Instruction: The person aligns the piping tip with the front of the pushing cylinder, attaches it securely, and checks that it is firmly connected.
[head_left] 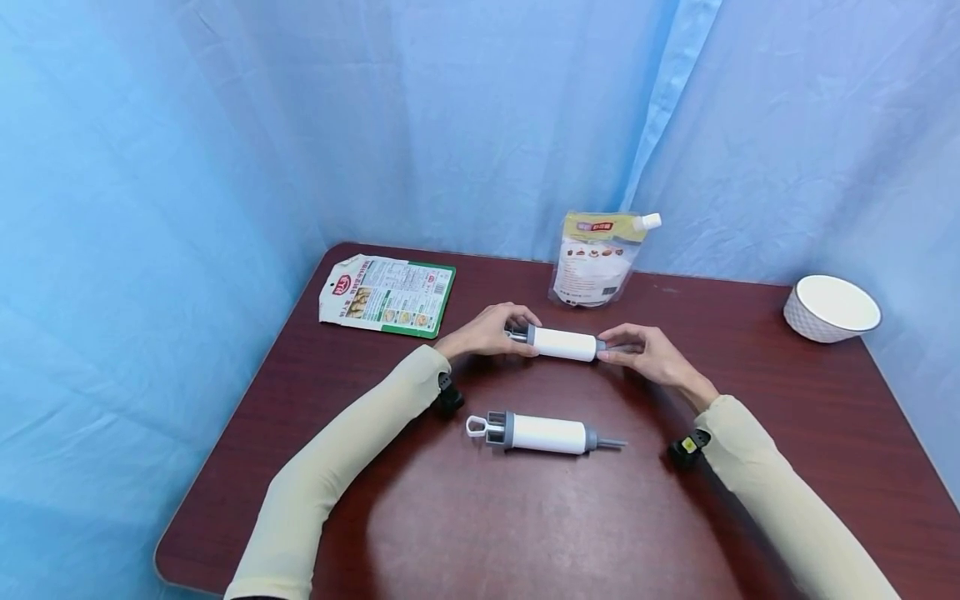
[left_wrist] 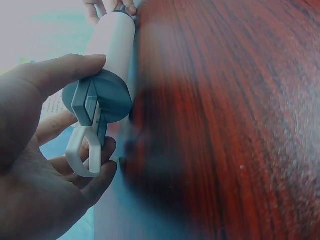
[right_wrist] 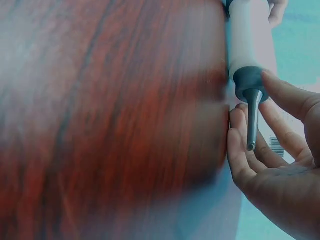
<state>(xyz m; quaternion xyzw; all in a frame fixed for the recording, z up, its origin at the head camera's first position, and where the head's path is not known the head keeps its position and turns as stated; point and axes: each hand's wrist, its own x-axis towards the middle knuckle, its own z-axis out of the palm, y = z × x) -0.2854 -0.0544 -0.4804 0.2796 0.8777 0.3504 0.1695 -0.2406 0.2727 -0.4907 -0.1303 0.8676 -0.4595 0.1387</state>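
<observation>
In the head view a white filling syringe [head_left: 564,344] with grey ends lies level between both hands, low over the table. My left hand [head_left: 491,331] grips its grey handle end. In the left wrist view the thumb rests on the barrel beside the grey cap [left_wrist: 112,95], with the white pull loop [left_wrist: 82,152] in front of the curled fingers. With thumb and fingers, my right hand [head_left: 651,354] holds the grey nozzle collar [right_wrist: 250,82]; the thin nozzle tube [right_wrist: 253,120] points out past the palm. A similar second syringe [head_left: 549,434] lies nearer on the table.
The dark red wooden table [head_left: 525,525] stands against blue curtains [head_left: 487,125]. A clear spouted pouch [head_left: 592,271] stands behind the hands. At the back left lies a flat green-and-white printed packet [head_left: 390,292]. Toward the right edge sits a white textured bowl [head_left: 821,317].
</observation>
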